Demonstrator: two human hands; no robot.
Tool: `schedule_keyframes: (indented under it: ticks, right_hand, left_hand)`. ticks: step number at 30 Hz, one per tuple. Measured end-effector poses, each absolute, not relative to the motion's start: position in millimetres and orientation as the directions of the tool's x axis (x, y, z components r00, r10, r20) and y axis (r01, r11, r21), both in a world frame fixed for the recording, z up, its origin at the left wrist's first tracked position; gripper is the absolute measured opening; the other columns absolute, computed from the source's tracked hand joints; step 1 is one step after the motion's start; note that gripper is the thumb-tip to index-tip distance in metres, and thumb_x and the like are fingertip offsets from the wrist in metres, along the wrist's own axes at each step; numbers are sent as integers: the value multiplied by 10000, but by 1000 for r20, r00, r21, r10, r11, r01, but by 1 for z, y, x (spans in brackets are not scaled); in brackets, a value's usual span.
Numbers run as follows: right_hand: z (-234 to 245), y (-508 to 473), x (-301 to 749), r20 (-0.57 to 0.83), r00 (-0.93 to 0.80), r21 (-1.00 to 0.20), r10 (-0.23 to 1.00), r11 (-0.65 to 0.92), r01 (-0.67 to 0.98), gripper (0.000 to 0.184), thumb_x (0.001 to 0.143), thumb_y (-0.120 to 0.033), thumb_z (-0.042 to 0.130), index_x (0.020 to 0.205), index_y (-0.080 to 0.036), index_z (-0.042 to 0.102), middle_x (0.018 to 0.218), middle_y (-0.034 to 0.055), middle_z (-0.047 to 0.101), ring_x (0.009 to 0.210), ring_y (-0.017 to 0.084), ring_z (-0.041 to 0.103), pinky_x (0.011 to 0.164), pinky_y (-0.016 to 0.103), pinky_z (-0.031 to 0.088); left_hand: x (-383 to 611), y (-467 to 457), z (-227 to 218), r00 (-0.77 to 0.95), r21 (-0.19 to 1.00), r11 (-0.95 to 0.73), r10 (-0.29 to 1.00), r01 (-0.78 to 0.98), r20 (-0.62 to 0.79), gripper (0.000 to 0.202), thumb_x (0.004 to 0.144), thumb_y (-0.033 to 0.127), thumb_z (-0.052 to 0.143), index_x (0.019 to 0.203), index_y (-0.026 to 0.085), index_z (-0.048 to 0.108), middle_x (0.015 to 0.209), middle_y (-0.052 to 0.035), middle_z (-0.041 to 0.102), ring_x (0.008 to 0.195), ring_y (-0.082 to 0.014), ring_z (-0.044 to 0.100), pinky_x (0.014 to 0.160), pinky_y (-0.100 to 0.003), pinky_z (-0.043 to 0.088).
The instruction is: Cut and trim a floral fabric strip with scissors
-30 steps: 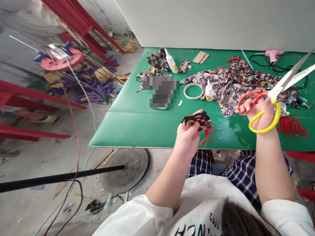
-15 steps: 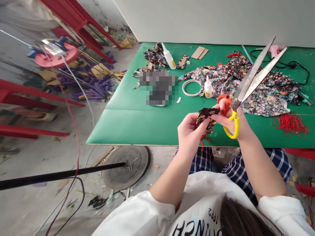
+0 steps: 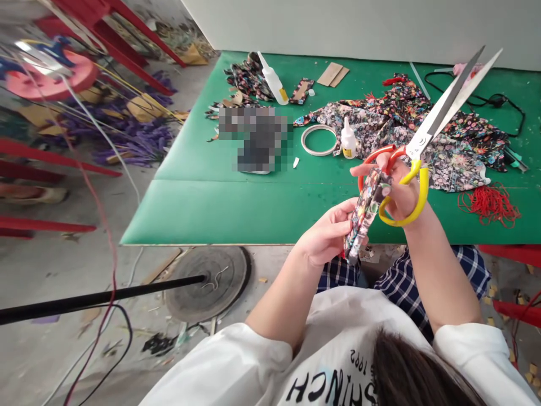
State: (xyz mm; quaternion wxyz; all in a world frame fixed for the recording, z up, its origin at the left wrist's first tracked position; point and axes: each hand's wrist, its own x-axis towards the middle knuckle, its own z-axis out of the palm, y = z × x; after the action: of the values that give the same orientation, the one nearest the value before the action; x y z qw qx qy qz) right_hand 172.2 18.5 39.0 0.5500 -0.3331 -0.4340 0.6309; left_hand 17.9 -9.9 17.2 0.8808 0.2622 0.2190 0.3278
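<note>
My left hand (image 3: 327,232) is closed on the lower part of a folded floral fabric piece (image 3: 364,217), which stands tilted between my hands. The fabric's upper end meets the fingers of my right hand (image 3: 401,189). Scissors (image 3: 429,124) with one red-orange and one yellow handle hang on that right hand, blades parted and pointing up and away. Some of the right fingers are hidden by the handles and fabric. Beyond my hands lie a small white glue bottle (image 3: 348,141), a roll of tape (image 3: 318,140) and a crumpled floral cloth (image 3: 380,121).
On the green table (image 3: 203,214) lie a larger glue bottle (image 3: 274,79), brown card pieces (image 3: 333,74), red cords (image 3: 492,204) and a blurred-out dark object (image 3: 262,144). A pale panel (image 3: 338,28) stands behind. Left are a pole's round base (image 3: 186,304) and red chairs (image 3: 97,22).
The fabric piece has turned from lying across my fingers to a long upright tilt. My right hand and the scissors have shifted slightly right, and the whole view has moved a little.
</note>
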Motion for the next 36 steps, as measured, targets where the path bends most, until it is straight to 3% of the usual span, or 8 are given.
schedule_keyframes:
  ticks: [3,6,8,13,22,25,30,36]
  right_hand:
    - [42,14,173,89,-105,-925,991,43,-377,468,675,-566,712,762,-261,367,751,-41,608,484,83,430,484,274,336]
    - [51,5,173,110,-195,-941,975,40,-335,416,752,-571,644,785,-266,363,597,-78,537,456,86,417,473,267,344]
    - [60,-1,171,101,-243,-956,965,27,-291,405,744,-496,688,776,-263,358,548,-100,469,447,80,394,450,253,335]
    - [71,-8,161,50,-192,-970,980,1,-245,384,699,-271,717,732,-250,336,560,-105,372,470,62,364,458,233,328]
    - [64,-8,156,-22,-207,-944,978,-88,-318,330,736,-226,643,769,-255,316,625,-81,372,516,73,389,472,240,368]
    - [66,-10,156,-30,-178,-953,984,-82,-293,324,727,-225,648,770,-257,328,654,-67,360,564,87,416,525,258,411]
    - [74,-11,156,-39,-189,-958,981,-91,-271,329,703,-230,650,753,-256,326,655,-53,352,584,105,421,536,281,430]
    - [79,-16,154,9,-139,-964,990,-28,-263,305,717,-191,636,748,-253,339,660,-52,377,591,102,430,544,268,425]
  left_hand:
    - [17,-12,27,488,676,515,835,-527,-255,419,508,350,903,818,182,677,671,33,666,501,-70,589,508,-167,504]
    - [19,-17,39,226,763,318,947,-562,-229,385,551,335,885,845,204,674,797,36,713,657,-92,659,611,-168,547]
    - [20,-20,46,158,794,258,966,-551,-204,356,572,328,873,828,202,660,811,41,715,678,-92,664,627,-165,554]
    - [24,-25,56,197,787,308,951,-535,-238,324,606,297,838,834,193,632,807,20,712,708,-137,687,650,-211,573]
    - [25,-28,62,293,750,421,905,-510,-308,389,636,301,772,960,161,609,849,-38,716,785,-236,713,699,-320,608]
    - [25,-28,62,280,770,399,914,-498,-292,400,619,317,795,947,174,615,821,-26,708,749,-225,707,628,-291,599]
    - [24,-30,57,246,819,351,933,-453,-264,366,636,404,800,876,192,624,601,23,612,479,-141,606,423,-228,499]
    - [24,-32,55,283,833,341,931,-436,-232,465,592,397,845,949,204,619,681,21,641,520,-128,606,432,-207,477]
